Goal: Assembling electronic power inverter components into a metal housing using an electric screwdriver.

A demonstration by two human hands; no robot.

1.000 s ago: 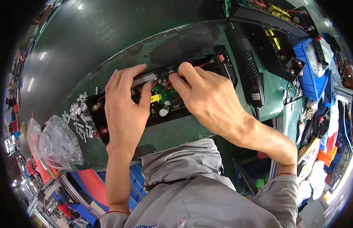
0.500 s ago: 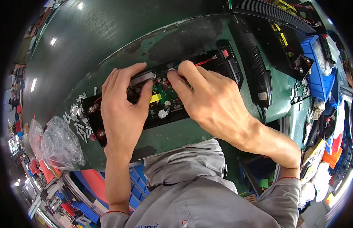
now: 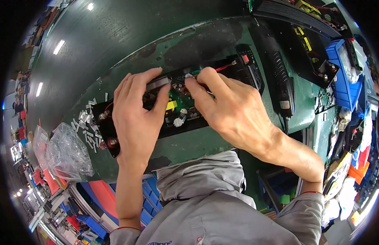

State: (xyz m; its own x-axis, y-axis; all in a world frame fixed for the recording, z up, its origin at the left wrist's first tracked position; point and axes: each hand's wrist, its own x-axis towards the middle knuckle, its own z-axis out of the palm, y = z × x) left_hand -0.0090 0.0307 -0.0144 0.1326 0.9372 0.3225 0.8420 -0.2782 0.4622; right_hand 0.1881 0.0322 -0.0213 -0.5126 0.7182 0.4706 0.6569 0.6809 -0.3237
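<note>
While the green counter [image 3: 189,143] bears the long black chassis [image 3: 167,130], uncovered, its green board [image 3: 183,96] is populated; work looks partway, the top left open. The left hand [image 3: 136,112] is spread astride a silvery bar [image 3: 157,84], near a yellow block [image 3: 171,105]; whether the right hand [image 3: 232,112] pinches a pale piece [image 3: 188,76], I cannot tell.

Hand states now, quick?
Left hand: curled over the silver bar; grip cannot be told.
Right hand: curled at a small pale part; hold unclear.
</note>
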